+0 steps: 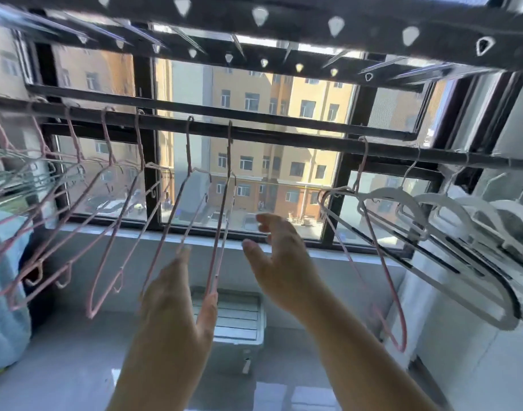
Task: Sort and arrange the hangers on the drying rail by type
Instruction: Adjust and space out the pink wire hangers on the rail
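pink wire hangers (221, 232): grouped on drying rail (284, 137), 9–12 o'clock | left hand (174, 315): fingers straight, tips at their lower ends, probably steadying | right hand (278, 262): relaxed open, empty, probably meant for stray pink hanger (374, 241), 2 o'clock | white plastic hangers (414, 209): bunched, 3 o'clock

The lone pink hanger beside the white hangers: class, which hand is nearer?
Right. The right hand is left of the pink hanger; the left hand lies farther left.
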A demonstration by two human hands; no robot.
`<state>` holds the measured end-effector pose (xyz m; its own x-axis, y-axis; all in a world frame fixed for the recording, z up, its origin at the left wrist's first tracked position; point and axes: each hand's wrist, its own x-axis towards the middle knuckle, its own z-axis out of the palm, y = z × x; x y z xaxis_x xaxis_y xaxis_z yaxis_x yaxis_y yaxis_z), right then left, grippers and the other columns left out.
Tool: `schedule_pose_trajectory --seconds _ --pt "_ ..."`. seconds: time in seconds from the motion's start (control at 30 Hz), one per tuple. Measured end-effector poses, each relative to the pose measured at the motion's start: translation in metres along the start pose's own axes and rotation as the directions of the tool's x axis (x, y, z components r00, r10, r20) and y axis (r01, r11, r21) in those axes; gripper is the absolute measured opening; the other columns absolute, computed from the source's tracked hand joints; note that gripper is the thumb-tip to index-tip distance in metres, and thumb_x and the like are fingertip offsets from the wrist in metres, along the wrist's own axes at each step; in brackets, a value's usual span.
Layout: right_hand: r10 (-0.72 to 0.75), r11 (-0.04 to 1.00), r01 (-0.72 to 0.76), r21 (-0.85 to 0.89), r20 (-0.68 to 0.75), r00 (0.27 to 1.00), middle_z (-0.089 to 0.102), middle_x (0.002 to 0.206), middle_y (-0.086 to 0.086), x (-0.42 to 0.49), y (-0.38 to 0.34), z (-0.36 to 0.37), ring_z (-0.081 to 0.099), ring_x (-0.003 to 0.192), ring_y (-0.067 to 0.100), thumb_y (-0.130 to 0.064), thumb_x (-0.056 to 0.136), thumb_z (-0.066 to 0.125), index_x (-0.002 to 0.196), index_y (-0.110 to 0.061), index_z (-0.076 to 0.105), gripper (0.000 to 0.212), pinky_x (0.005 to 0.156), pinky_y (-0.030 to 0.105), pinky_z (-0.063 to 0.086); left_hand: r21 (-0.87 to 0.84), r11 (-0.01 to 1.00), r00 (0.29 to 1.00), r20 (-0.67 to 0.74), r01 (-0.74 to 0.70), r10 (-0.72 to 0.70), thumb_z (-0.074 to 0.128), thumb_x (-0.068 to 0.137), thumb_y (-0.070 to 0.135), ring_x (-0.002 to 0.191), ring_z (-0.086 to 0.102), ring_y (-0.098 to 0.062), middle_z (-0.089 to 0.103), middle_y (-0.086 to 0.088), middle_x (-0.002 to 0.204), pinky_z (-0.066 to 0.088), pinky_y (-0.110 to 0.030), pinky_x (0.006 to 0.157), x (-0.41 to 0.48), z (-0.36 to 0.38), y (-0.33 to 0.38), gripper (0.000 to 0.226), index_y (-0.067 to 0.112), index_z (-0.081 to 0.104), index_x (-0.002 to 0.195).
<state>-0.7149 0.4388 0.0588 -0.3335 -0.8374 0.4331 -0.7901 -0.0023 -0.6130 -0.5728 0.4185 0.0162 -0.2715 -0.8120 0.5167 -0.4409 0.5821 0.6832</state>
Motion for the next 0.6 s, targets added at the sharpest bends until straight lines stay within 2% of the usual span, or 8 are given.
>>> schedule_pose_trajectory --seconds 0.07,0.13,0.17,0.2,0.27,0.33,0.53,0.6 --pt "0.119 0.987 -0.137 0.080 0.195 0.974 0.046 0.131 0.007 0.011 -0.007 0.028 0.048 0.116 0.022 -0.035 0.093 0.044 0.137 -0.014 0.029 0.050 0.098 0.040 0.043 -0.039 0.999 0.996 0.085 0.003 0.000 0.060 0.081 0.010 0.098 0.059 -0.014 0.060 -0.001 0.117 0.047 -0.029 0.090 -0.001 0.008 -0.014 0.055 0.014 0.039 0.131" --pt "0.197 0.947 -0.257 0.192 0.284 0.938 0.056 0.107 0.008 0.017 -0.009 0.048 0.056 0.091 0.021 -0.030 0.095 0.042 0.135 -0.011 0.029 0.046 0.081 0.037 0.050 -0.031 0.999 0.992 0.127 -0.011 0.015 0.056 0.083 0.007 0.075 0.059 0.002 0.065 0.004 0.102 0.046 -0.007 0.071 -0.001 0.014 -0.025 0.042 0.019 0.047 0.123" --pt "0.215 0.918 -0.298 0.261 0.303 0.928 0.057 0.099 0.007 0.018 -0.009 0.055 0.057 0.084 0.019 -0.025 0.096 0.040 0.135 -0.011 0.028 0.044 0.077 0.036 0.050 -0.023 1.000 0.991 0.136 -0.010 0.013 0.053 0.084 0.007 0.071 0.058 0.005 0.065 0.006 0.099 0.044 -0.004 0.067 -0.002 0.017 -0.029 0.039 0.021 0.050 0.120" --pt "0.219 0.891 -0.318 0.325 0.306 0.927 0.058 0.095 0.006 0.019 -0.008 0.061 0.057 0.082 0.019 -0.020 0.096 0.039 0.135 -0.011 0.029 0.041 0.077 0.036 0.050 -0.024 1.000 0.989 0.150 -0.005 0.008 0.052 0.085 0.007 0.074 0.059 0.004 0.065 0.006 0.101 0.045 -0.005 0.070 -0.003 0.019 -0.033 0.037 0.022 0.051 0.119" --pt "0.198 0.863 -0.305 0.404 0.284 0.938 0.059 0.087 0.001 0.017 -0.006 0.065 0.056 0.078 0.015 -0.013 0.096 0.037 0.132 -0.013 0.035 0.036 0.075 0.032 0.050 -0.026 1.000 0.983 0.183 0.003 0.002 0.050 0.087 0.009 0.088 0.064 -0.007 0.067 0.003 0.105 0.051 -0.023 0.084 -0.005 0.022 -0.036 0.035 0.022 0.052 0.119" --pt "0.194 0.845 -0.298 0.444 0.265 0.945 0.058 0.079 -0.003 0.014 -0.006 0.062 0.054 0.071 0.011 -0.012 0.096 0.038 0.128 -0.013 0.040 0.032 0.066 0.024 0.048 -0.041 0.999 0.982 0.188 -0.002 0.009 0.049 0.087 0.009 0.091 0.065 -0.012 0.068 0.001 0.101 0.053 -0.033 0.085 -0.005 0.024 -0.037 0.032 0.022 0.055 0.117" --pt "0.237 0.789 -0.335 0.516 0.247 0.940 0.060 0.071 -0.004 0.007 -0.003 0.052 0.056 0.061 0.010 -0.010 0.095 0.042 0.122 -0.013 0.048 0.028 0.062 0.025 0.051 -0.068 0.998 0.990 0.142 -0.018 0.027 0.051 0.088 0.013 0.080 0.065 -0.009 0.070 0.006 0.088 0.054 -0.028 0.075 -0.005 0.031 -0.031 0.019 0.018 0.058 0.105" --pt "0.234 0.757 -0.334 0.562 0.243 0.941 0.060 0.070 -0.002 0.005 -0.002 0.049 0.057 0.059 0.008 -0.008 0.095 0.043 0.120 -0.012 0.050 0.026 0.058 0.020 0.051 -0.070 0.997 0.992 0.117 -0.035 0.043 0.052 0.086 0.012 0.072 0.063 -0.007 0.068 0.010 0.080 0.053 -0.024 0.069 -0.006 0.034 -0.028 0.020 0.020 0.057 0.104"
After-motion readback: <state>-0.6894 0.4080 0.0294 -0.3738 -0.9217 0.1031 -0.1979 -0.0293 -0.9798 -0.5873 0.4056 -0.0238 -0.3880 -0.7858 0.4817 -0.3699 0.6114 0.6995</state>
